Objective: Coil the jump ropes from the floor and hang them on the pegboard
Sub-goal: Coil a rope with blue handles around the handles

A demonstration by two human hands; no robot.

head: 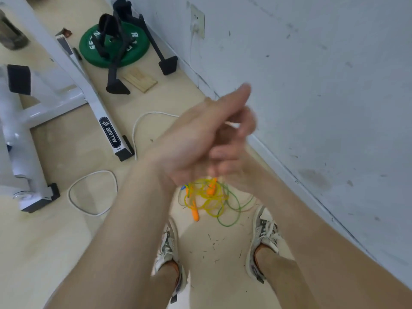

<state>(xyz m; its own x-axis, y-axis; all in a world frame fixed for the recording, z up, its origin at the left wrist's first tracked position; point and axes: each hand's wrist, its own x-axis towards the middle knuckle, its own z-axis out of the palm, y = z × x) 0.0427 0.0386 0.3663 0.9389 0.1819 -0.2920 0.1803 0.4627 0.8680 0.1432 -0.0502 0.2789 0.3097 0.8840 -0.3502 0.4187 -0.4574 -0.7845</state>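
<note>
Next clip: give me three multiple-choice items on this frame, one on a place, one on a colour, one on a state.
1. Where do the jump ropes lie?
A. on the floor by the shoes
B. on a shelf
C. on a pegboard

2. What colour is the weight plate?
A. red
B. green
C. blue

3. What state are the jump ropes in?
A. neatly coiled
B. stretched out straight
C. a tangled heap

Answers:
1. A, they rest on the floor between the toes of the shoes.
2. B, its face is plainly green.
3. C, yellow and green loops cross each other loosely.
</note>
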